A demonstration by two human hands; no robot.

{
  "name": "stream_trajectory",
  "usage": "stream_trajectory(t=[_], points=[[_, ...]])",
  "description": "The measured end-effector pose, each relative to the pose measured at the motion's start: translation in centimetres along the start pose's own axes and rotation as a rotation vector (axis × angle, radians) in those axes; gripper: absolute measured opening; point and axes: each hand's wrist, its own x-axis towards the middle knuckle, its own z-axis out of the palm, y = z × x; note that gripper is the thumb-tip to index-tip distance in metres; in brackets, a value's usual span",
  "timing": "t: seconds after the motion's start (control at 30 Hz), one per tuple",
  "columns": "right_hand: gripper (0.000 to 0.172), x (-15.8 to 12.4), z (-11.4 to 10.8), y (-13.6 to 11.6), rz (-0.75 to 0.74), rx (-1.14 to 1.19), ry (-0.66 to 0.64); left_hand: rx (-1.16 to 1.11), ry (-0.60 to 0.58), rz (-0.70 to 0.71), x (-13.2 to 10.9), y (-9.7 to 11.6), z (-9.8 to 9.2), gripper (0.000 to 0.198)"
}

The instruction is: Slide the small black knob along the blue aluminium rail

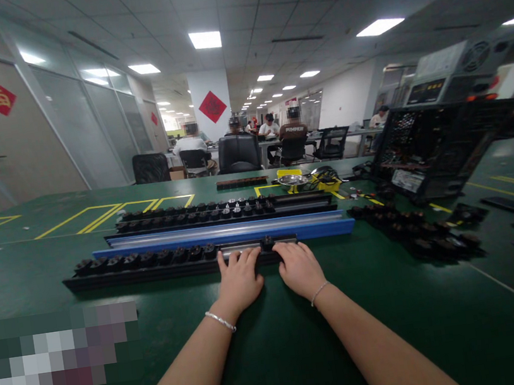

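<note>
A long black rail lies across the green table in front of me, with a row of small black knob-like parts in its left portion. To their right runs a bare silvery stretch, then one separate black part. My left hand has its fingers bent over the rail at the bare stretch, thumb low near the front edge. My right hand curls over the right end, its index fingertip beside the separate part; whether it touches that part I cannot tell.
Behind lie a blue rail and more filled black rails. Loose black parts are heaped at right, near an open computer case. A metal dish stands farther back. People sit beyond the table.
</note>
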Motion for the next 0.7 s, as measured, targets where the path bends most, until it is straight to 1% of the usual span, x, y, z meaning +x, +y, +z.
stream_trajectory(t=[0.17,0.5,0.7], points=[[0.038,-0.08,-0.11,0.05,0.038,-0.04,-0.022,-0.011,0.002,0.001,0.01,-0.04,0.02,0.055],[0.039,-0.1,-0.05,0.1,0.087,-0.075,-0.023,0.001,-0.009,-0.002,-0.02,0.06,-0.29,0.054],[0.038,0.0,-0.14,0.24,0.114,-0.074,-0.023,-0.012,0.021,0.012,-0.06,-0.07,-0.07,0.053]])
